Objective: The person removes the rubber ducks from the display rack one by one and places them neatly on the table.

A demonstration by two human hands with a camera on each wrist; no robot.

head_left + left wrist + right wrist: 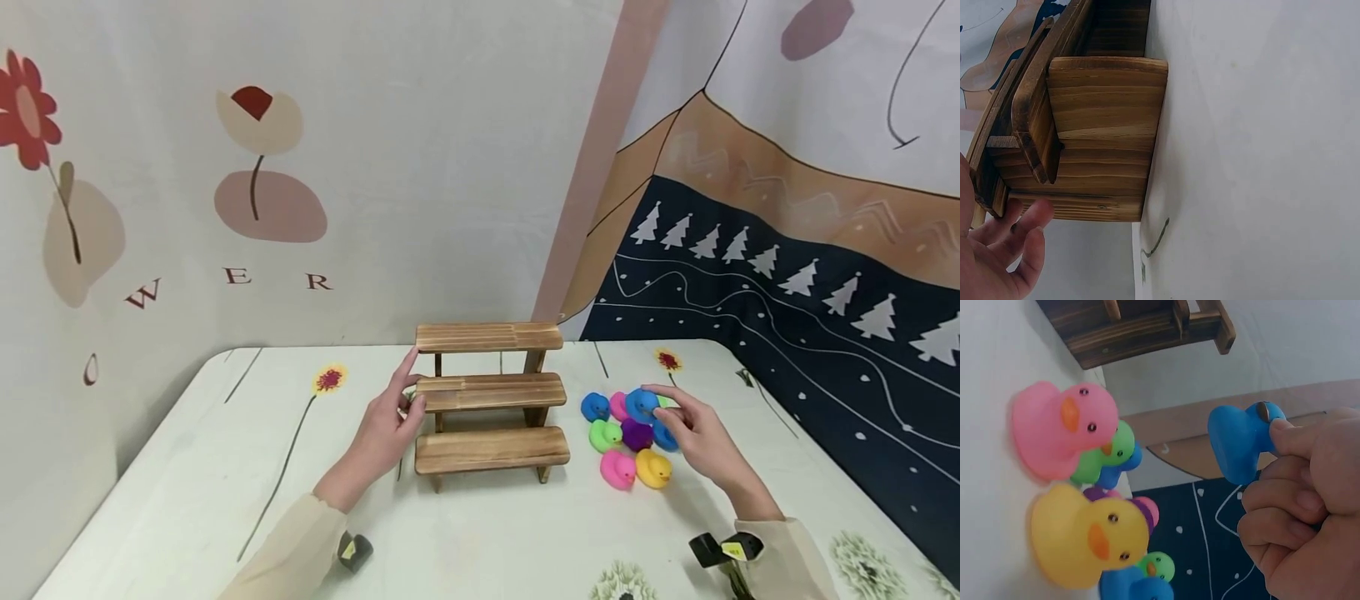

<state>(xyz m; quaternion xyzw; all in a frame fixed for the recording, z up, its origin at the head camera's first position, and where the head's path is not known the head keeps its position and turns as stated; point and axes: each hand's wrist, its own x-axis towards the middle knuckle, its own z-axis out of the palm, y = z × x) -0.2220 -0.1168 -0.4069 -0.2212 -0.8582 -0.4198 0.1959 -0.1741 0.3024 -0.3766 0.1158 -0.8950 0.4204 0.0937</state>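
Note:
In the head view my right hand pinches a blue rubber duck above a cluster of small ducks. The right wrist view shows that blue duck held by its head between thumb and finger, off the table. Under and around it stand a pink duck, a yellow duck, a purple duck, a green duck and other blue ones. My left hand is at the left side of a three-step wooden shelf, its fingers by the upper and middle steps.
The shelf stands on a table with a white flowered cloth, left of the ducks. A pale printed curtain hangs behind the table. On the right hangs a dark cloth with white trees.

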